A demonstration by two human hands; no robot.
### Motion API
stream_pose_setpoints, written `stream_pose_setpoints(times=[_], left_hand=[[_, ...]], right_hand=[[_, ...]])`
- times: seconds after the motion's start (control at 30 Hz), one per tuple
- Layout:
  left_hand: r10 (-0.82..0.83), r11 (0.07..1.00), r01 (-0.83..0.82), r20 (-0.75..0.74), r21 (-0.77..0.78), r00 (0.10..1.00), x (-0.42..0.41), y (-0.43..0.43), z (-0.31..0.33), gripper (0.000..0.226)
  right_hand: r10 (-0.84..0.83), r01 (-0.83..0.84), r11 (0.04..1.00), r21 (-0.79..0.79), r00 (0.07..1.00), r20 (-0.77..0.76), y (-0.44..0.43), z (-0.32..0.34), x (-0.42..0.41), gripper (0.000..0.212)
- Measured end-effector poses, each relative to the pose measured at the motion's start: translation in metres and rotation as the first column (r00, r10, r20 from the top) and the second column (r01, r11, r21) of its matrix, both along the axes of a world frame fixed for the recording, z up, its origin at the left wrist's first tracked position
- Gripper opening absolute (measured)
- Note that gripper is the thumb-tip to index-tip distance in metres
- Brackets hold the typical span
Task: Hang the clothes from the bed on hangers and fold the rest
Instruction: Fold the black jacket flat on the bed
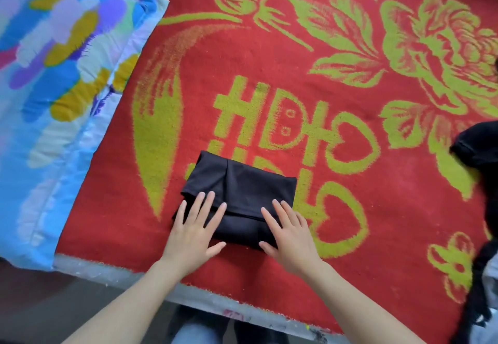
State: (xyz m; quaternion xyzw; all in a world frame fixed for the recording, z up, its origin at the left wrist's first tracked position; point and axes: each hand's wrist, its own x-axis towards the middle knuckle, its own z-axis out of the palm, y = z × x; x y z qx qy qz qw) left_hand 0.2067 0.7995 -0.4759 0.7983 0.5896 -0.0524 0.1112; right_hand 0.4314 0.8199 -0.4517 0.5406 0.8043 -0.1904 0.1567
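A black garment (242,190) lies folded into a small rectangle on the red bed cover (363,195), near the bed's front edge. My left hand (195,231) lies flat on its left near corner, fingers straight and spread. My right hand (287,231) presses flat on its right near corner, fingers straight as well. Neither hand grips the cloth. More black clothing (482,181) lies in a loose heap at the right edge of the view, partly cut off.
A folded quilt (54,87) with blue, yellow and purple patches covers the left side of the bed. The red cover carries large yellow-green flowers and characters. The bed's front edge (215,297) runs diagonally below my arms, with dark floor beneath.
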Motion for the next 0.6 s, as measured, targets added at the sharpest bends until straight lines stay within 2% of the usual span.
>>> stream_pose_setpoints(times=[0.07, 0.13, 0.23, 0.33, 0.4, 0.5, 0.53, 0.6], left_hand=[[-0.122, 0.991, 0.119, -0.040, -0.068, 0.992, 0.012, 0.005, -0.006, 0.102], [-0.153, 0.982, 0.144, -0.069, -0.125, 0.986, 0.017, 0.013, -0.010, 0.112], [-0.157, 0.978, 0.140, -0.098, -0.154, 0.983, 0.011, 0.024, -0.024, 0.118], [-0.181, 0.977, 0.165, -0.114, -0.137, 0.977, 0.001, 0.026, -0.041, 0.115], [-0.190, 0.976, 0.177, -0.098, -0.124, 0.977, -0.002, 0.025, -0.049, 0.109], [-0.174, 0.982, 0.168, -0.071, -0.090, 0.982, -0.002, 0.023, -0.057, 0.103], [-0.166, 0.984, 0.162, -0.058, -0.072, 0.984, -0.001, 0.022, -0.059, 0.103], [-0.168, 0.986, 0.168, -0.015, 0.000, 0.986, 0.001, 0.019, -0.061, 0.103]], right_hand=[[0.155, -0.156, 0.988, 0.022, 0.987, 0.046, -0.007, -0.008, 0.010, 0.094], [0.257, -0.255, 0.966, -0.029, 0.962, 0.088, -0.008, -0.014, 0.017, 0.104], [0.272, -0.279, 0.960, 0.035, 0.954, 0.126, -0.001, -0.025, 0.013, 0.102], [0.301, -0.312, 0.945, 0.099, 0.947, 0.111, 0.010, -0.033, 0.007, 0.098], [0.367, -0.377, 0.923, 0.084, 0.924, 0.110, 0.016, -0.036, 0.009, 0.086], [0.486, -0.482, 0.853, 0.201, 0.873, 0.034, 0.027, -0.038, 0.015, 0.035], [0.517, -0.499, 0.831, 0.245, 0.856, -0.012, 0.032, -0.036, 0.016, 0.029], [0.565, -0.517, 0.788, 0.335, 0.823, -0.058, 0.040, -0.028, 0.020, 0.036]])
